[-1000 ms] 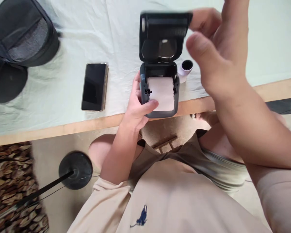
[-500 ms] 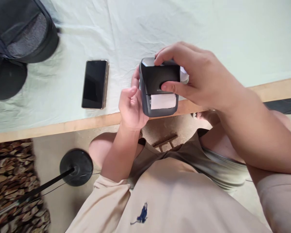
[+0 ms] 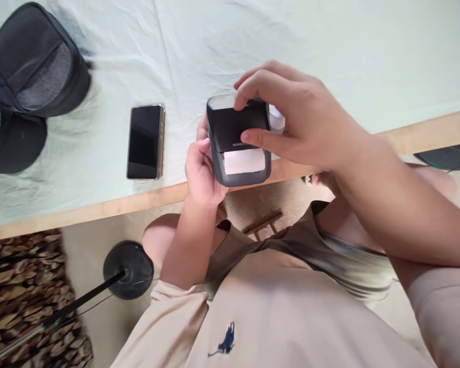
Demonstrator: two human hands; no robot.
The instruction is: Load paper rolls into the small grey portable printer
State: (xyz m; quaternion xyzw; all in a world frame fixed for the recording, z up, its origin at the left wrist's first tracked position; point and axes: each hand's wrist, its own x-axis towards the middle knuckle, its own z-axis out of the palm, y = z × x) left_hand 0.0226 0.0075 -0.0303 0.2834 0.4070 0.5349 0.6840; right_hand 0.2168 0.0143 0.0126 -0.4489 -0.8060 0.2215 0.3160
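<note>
A small black and grey portable label printer [image 3: 230, 128] is held just above the table's front edge. A strip of white paper [image 3: 244, 161] shows in the slot at its near end. My left hand [image 3: 203, 176] is wrapped around its left side and underside, thumb up along the side; the fingers beneath are mostly hidden. My right hand [image 3: 306, 115] reaches over from the right, thumb and forefinger resting on the black lid. Something white and rounded [image 3: 276, 118] shows between the printer and my right palm; its kind is partly hidden.
A smartphone [image 3: 144, 143] with a dark screen lies left of the printer on the pale tablecloth [image 3: 199, 30]. A black and grey case [image 3: 34, 61] stands open at the far left. Below the wooden table edge [image 3: 145, 199] is a stand with a round black base [image 3: 128, 269].
The printer and both hands have moved slightly left in view, with lettering now visible on the lid. The phone and case appear shifted a little lower as the camera moved.
</note>
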